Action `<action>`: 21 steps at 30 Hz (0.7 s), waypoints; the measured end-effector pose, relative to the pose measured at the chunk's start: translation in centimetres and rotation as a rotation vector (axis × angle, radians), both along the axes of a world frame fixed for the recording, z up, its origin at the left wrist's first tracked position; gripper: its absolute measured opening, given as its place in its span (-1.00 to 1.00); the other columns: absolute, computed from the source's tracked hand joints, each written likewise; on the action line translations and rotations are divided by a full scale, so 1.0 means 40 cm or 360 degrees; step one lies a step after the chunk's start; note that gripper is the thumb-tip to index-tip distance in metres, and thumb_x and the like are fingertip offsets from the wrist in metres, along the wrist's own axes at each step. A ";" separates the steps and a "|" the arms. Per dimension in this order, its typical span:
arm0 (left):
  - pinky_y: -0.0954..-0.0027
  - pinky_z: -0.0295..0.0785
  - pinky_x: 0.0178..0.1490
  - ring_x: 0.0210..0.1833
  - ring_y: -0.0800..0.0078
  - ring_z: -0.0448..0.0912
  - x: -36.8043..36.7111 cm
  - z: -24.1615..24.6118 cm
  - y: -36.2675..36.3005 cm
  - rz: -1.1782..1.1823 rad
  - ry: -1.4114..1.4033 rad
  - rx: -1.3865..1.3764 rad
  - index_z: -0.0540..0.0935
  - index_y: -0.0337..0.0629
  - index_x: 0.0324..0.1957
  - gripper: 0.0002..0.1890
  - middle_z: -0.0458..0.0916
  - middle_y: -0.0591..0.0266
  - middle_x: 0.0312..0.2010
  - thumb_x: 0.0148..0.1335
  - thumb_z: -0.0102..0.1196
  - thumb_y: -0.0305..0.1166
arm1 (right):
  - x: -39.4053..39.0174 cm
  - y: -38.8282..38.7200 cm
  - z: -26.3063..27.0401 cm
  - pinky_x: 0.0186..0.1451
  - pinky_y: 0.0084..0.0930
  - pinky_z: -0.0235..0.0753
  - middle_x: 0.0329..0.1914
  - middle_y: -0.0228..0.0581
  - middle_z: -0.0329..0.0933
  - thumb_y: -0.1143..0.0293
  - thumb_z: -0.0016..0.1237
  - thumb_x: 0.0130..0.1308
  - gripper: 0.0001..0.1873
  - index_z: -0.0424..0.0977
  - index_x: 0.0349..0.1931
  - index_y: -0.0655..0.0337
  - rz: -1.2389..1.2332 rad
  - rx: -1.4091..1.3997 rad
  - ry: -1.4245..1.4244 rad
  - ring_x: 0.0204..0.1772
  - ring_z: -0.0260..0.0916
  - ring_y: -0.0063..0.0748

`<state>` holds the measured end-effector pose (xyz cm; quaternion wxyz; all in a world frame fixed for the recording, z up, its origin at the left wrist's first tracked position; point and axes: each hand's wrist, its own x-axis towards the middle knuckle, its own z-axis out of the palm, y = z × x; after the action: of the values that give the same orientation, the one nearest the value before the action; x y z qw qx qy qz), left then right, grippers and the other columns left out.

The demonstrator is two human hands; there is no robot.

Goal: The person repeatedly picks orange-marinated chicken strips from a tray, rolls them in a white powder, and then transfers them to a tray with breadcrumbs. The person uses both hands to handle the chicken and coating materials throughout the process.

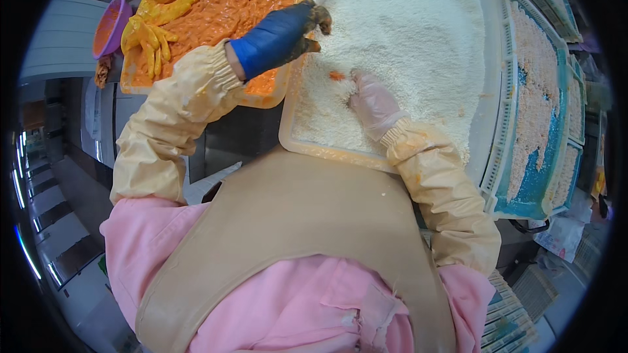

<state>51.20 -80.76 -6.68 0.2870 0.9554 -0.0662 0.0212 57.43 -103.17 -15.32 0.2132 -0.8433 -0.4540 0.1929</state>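
My left hand (279, 37), in a blue glove with soiled fingertips, hangs over the line where two tubs meet, thumb and fingers apart with nothing seen between them. Under and left of it lies a white tub (274, 100) of wet orange strips (230, 5). My right hand (375, 103), in a thin clear glove, rests in white crumbs (407, 34) near the front of a large pale tub (333, 152). Its fingertips are partly sunk in the crumbs, so its grip is hidden. A small orange piece (336, 76) lies in the crumbs just left of those fingertips.
Yellow rubber gloves (152, 29) lie on the orange tub's left edge, beside a purple bowl (112, 27). To the right stand slotted plastic trays (508, 83) with blue-green bottoms, holding rows of crumb-coated pieces (532, 88). More slatted trays (510, 314) are low at the right.
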 end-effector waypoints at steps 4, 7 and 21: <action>0.54 0.36 -0.24 -0.29 0.44 0.43 -0.021 0.002 0.104 0.0142 -0.0253 0.0124 0.42 -0.21 -0.23 -0.72 0.45 0.25 -0.34 -0.05 0.12 -0.49 | 0.001 0.001 0.079 -0.08 -0.28 0.29 -0.19 0.07 0.34 0.33 -0.06 0.01 -0.57 0.27 -0.12 0.39 0.0063 -0.0479 -0.0125 -0.12 0.31 -0.09; 0.47 0.35 -0.28 -0.33 0.33 0.45 -0.021 -0.080 0.239 0.0404 -0.0077 0.0173 0.45 -0.21 -0.30 -0.82 0.46 0.16 -0.41 0.01 0.06 -0.43 | -0.021 0.023 0.030 -0.11 -0.28 0.30 -0.25 0.07 0.37 0.32 -0.08 0.07 -0.60 0.27 -0.12 0.39 -0.0082 -0.0370 0.0050 -0.14 0.33 -0.18; 0.43 0.41 -0.54 -0.63 0.44 0.49 -0.021 -0.099 0.171 0.0240 0.1461 0.0006 0.53 -0.36 -0.43 -0.87 0.53 0.17 -0.62 -0.10 -0.01 -0.57 | 0.411 -0.607 0.414 -0.32 -0.76 0.29 -0.36 -0.50 0.42 0.35 -0.15 0.19 -0.76 0.37 -0.15 0.21 -0.0650 0.0583 0.0510 -0.36 0.24 -0.73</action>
<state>50.37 -73.93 -10.63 0.2826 0.8686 0.1372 -0.3832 73.86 -127.45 1.24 0.4646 -0.8236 -0.2631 0.1915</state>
